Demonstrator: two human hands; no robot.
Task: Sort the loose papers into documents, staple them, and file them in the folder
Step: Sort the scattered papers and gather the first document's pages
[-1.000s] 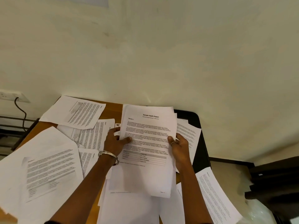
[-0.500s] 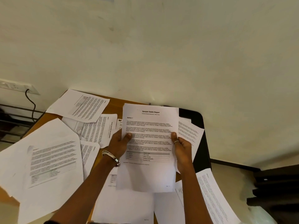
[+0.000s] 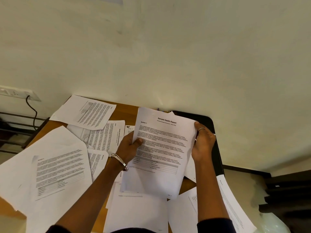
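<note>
We held a thin sheaf of papers point(image 3: 159, 153) up above the tabletop point(image 3: 124, 111), one hand on each side edge. Its top sheet was smooth white office paper, slightly tilted, headed "Sample Health Report" in bold, with "Section 1", several blocks of small print and a grey-banded table lower down; the corner of another sheet peeped out behind its upper right. Our left hand point(image 3: 129, 148) gripped the left edge, thumb curled over the printed face and fingers hidden behind, a plain metal bangle point(image 3: 119, 161) round the wrist. Our right hand point(image 3: 202, 142) gripped the right edge near the top, fingers wrapped round the margin, a thin ring point(image 3: 201, 129) on one finger. Beneath and around the sheaf lay loose sheets point(image 3: 58, 169), flat, overlapping at odd angles, most of them printed with text and some with small tables; one big sheet on the left had a curled corner. More sheets point(image 3: 138, 214) lay close to us, nearly blank. The tabletop was warm orange-brown wood, and at its far right lay a black slab with a rounded corner point(image 3: 208, 120), matte; we could not tell what it was. Behind stood a pale plastered wall point(image 3: 168, 56) with a white socket plate point(image 3: 15, 94) and a black cable point(image 3: 34, 113).
</note>
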